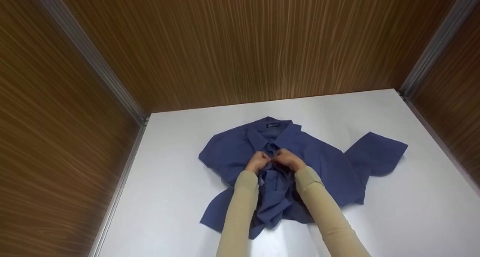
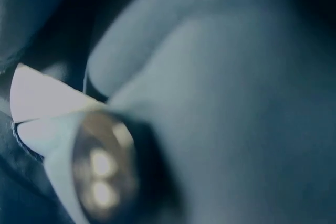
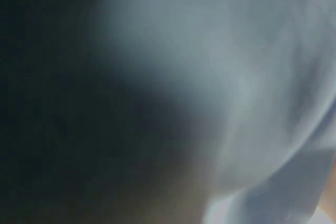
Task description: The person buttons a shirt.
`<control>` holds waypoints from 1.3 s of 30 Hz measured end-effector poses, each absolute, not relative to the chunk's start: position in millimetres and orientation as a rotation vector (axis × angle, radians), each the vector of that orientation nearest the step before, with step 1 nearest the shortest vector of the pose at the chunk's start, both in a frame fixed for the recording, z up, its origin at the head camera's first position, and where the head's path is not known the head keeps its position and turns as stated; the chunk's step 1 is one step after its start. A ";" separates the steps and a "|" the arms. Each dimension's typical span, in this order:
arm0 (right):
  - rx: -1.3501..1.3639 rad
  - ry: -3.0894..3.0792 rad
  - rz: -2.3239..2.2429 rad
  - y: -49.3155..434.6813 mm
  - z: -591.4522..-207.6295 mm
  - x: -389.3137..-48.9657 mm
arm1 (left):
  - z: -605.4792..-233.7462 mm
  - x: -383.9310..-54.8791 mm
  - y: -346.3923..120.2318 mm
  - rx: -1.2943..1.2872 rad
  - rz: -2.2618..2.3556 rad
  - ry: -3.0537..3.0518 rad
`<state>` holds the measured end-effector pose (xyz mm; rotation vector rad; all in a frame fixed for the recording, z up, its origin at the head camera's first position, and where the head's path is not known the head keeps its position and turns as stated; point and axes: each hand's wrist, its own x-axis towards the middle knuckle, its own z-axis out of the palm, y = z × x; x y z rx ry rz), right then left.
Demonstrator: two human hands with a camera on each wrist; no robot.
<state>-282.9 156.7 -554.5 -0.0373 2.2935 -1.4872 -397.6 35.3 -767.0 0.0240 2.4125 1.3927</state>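
A dark blue collared shirt [image 1: 232, 152] lies face up on the white table, its collar toward the far side and a dark label [image 1: 273, 125] showing inside the neck. My left hand [image 1: 258, 161] pinches the shirt's front opening just below the collar. Close beside it, my right hand [image 1: 288, 159] pinches the other edge of the opening, and the fingertips of both hands nearly meet. Below the hands the shirt front is bunched in folds. In the left wrist view the left hand [image 2: 226, 114] fills much of the picture, blurred; the right wrist view is mostly blurred cloth.
The white table [image 1: 168, 148] has brown wood-grain panels [image 1: 240, 47] at the back and on both sides, with metal strips [image 1: 101, 69] at the corners. One shirt sleeve [image 1: 378, 152] spreads out to the right. Tan sleeves [image 1: 240, 212] cover both forearms.
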 end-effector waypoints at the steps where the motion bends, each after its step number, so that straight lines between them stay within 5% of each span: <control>1: -0.046 2.284 -1.491 157.3 -554.6 -283.0 | -781.1 -404.7 34.7 0.045 1.411 2.411; 5: -0.077 2.222 -1.529 160.9 -555.6 -283.4 | -787.3 -407.6 33.8 0.049 1.432 2.386; 12: -0.121 2.101 -1.599 163.9 -557.7 -284.2 | -722.9 -369.6 32.2 0.101 1.370 2.476; 19: -0.122 2.057 -1.687 165.3 -561.3 -284.7 | -698.8 -358.4 31.5 0.033 1.357 2.456; 28: -0.174 2.229 -1.590 165.7 -559.6 -272.6 | -566.3 -286.5 24.5 -0.012 1.426 2.305; 35: -0.107 2.325 -1.510 154.4 -537.8 -266.7 | -589.1 -297.4 25.5 0.004 1.598 2.280; 39: -0.152 2.377 -1.546 152.6 -562.1 -272.3 | -595.6 -294.9 27.8 -0.018 1.587 2.344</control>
